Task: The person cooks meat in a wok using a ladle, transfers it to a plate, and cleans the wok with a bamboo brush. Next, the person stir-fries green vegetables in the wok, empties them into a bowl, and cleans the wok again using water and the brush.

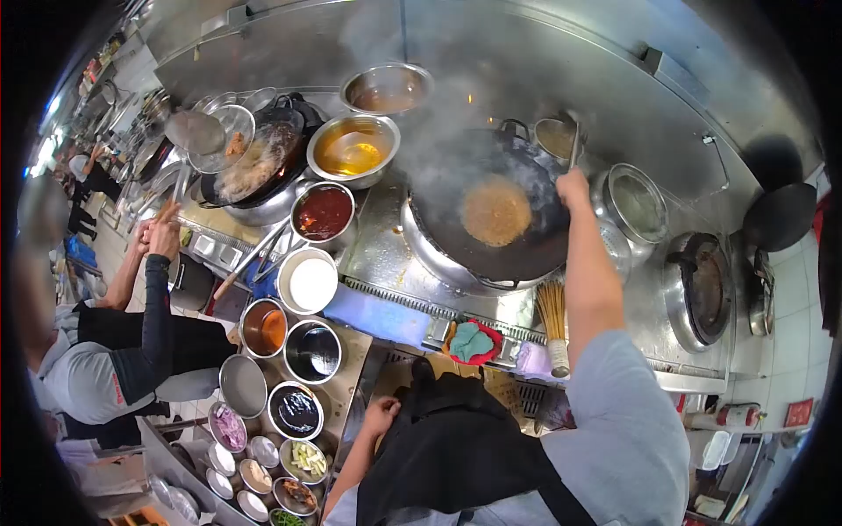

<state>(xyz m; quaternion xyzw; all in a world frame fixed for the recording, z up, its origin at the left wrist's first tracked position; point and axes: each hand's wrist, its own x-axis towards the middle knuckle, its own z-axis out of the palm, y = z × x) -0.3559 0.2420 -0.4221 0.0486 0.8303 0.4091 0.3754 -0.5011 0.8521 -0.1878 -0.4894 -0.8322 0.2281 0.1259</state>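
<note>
Wok (544, 241) sat on the steel range (377, 245) in front of the wearer w/ brown liquid (496, 211) pooled at its centre, steam (438, 131) drifting off. R hand (574, 188) was closed round a metal handle (575, 147) just past the wok's R side, bare forearm running along that edge; a small round metal vessel (554, 138) was right beside the handle, couldn't tell if they were joined. L hand (382, 415) hung low next to the black apron (447, 447), fingers curled, couldn't tell if it held anything. Bamboo brush (553, 309) was near the wok's front R edge, teal cloth (471, 342) atop a red one (493, 349) on the front ledge. L of wok: metal bowl (377, 178) w/ amber liquid (361, 156), another w/ dark red sauce (322, 212), pot (286, 289) w/ white contents. Further L, co-worker (132, 386) had both hands on long-handled tools, a strainer (210, 158) w/ fried pieces (235, 145) up near a 2nd smoking wok (285, 145)
</note>
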